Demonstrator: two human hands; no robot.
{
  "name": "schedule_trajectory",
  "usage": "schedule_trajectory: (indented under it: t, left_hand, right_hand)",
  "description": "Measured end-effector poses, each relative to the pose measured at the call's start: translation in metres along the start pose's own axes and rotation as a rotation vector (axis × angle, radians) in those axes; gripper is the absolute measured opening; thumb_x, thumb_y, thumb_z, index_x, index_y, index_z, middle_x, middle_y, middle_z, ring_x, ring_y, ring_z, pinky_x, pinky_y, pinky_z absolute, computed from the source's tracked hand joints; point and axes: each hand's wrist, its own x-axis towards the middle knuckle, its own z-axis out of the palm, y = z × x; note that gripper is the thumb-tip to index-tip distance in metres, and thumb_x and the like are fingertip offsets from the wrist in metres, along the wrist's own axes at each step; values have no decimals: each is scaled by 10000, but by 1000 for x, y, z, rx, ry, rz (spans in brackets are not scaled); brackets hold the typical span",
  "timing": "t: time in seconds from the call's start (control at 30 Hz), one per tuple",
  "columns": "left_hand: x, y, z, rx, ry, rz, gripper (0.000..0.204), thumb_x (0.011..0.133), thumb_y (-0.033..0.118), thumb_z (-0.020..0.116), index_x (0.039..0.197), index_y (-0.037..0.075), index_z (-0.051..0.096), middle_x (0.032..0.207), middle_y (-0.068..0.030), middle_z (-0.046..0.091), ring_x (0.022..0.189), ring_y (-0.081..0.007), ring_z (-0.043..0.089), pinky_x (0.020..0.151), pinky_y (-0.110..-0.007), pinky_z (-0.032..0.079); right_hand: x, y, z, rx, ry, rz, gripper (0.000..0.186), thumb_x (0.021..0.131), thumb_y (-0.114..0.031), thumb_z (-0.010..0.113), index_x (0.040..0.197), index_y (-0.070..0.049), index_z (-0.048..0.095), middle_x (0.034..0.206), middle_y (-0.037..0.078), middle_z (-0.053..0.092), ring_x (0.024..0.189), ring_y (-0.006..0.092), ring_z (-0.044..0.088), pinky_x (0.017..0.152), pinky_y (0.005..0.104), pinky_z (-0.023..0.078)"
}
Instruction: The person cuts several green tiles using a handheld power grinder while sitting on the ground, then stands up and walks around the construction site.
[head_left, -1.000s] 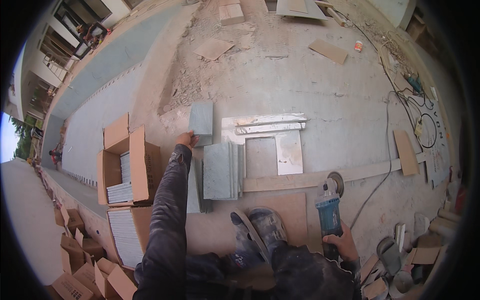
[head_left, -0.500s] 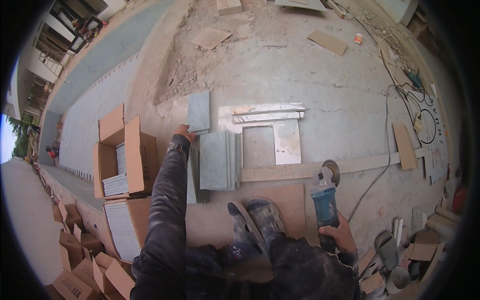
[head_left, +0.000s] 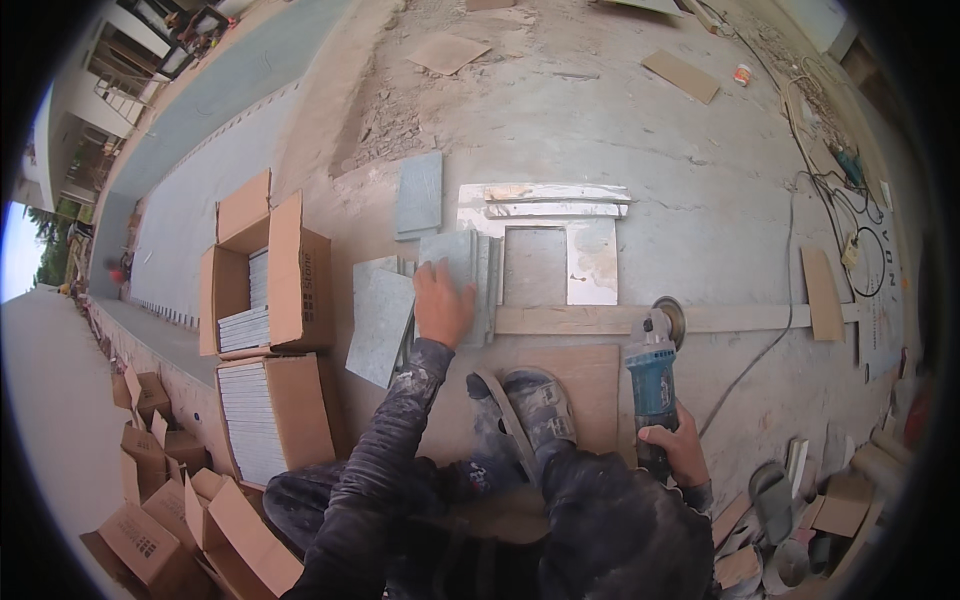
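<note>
My left hand (head_left: 446, 305) rests on the top of a stack of grey-green stone tiles (head_left: 458, 248), fingers spread and slightly bent. Left of it, more tiles (head_left: 376, 312) lie fanned at an angle, and a single tile (head_left: 419, 195) lies flat beyond them. My right hand (head_left: 676, 445) is closed round the handle of a teal angle grinder (head_left: 652, 388), its disc at the far end. A white board (head_left: 592, 265) with a rectangular cut-out and two narrow strips on it lies past the stacks, beside a long wooden batten (head_left: 745, 318).
Cardboard boxes of tiles (head_left: 285, 405) stand at my left, with torn boxes (head_left: 150, 540) below. Cables (head_left: 800, 260) run along the right, near offcuts and debris (head_left: 840, 505). My sandaled feet (head_left: 535, 405) are below the batten. A lowered tiled strip (head_left: 200, 210) runs along the left.
My left hand has left the single tile and come back right onto the middle stack. The tiles to the left now lie more spread out. The whole view has shifted slightly.
</note>
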Motion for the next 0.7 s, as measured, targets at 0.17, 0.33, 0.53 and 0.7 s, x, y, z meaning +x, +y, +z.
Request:
schedule_trajectory:
  t: [0.17,0.33,0.53,0.7]
  left_hand:
    - [-5,-4,-3,76,-33,-1,642,752,305,665,1250,-22,425,1219,-287,423,1192,-430,365,1006,-513,281]
    - [38,3,-20,372,-342,-183,931,708,668,571,1341,23,346,1225,-290,454,1212,-423,393,1020,-652,125]
    - [74,1,-21,386,-561,-277,1039,638,707,604,1383,61,277,1239,-298,477,1237,-410,401,1039,-648,30]
    - [64,1,-13,244,-405,-241,980,628,572,689,1365,65,288,1209,-285,481,1187,-406,444,1051,-618,85]
  right_hand:
    - [-4,-1,0,-16,-26,-8,412,676,-127,675,1036,-6,518,794,36,572,674,121,568,631,248,470]
    - [-5,2,-1,17,-23,-9,400,681,-120,677,1030,-6,520,804,44,581,674,122,571,631,249,470]
    - [2,14,-5,4,-14,-30,392,689,-121,682,1026,-2,520,786,43,590,672,120,575,630,249,469]
    - [7,14,-11,11,-16,-10,414,680,-137,687,1036,-5,523,791,39,588,682,117,574,641,249,468]
